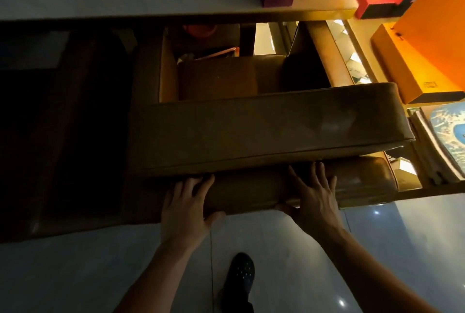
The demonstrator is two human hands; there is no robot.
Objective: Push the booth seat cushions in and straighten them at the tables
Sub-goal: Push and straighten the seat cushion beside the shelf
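Dim booth, pale tiled floor (289, 249) below. Against the floor, a lower cushion (352, 184) juts out, with a big cushion (251, 131) lying on it. Left hand (185, 209) and right hand (315, 199) press its front, fingers spread, thumbs hooked beneath. Judging by the overhang, pushing in has barely begun and straightening remains

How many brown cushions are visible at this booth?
3. A lower cushion under both hands, left hand and right hand; a large upper cushion stacked on it; a smaller cushion behind. Dark areas may hide more.
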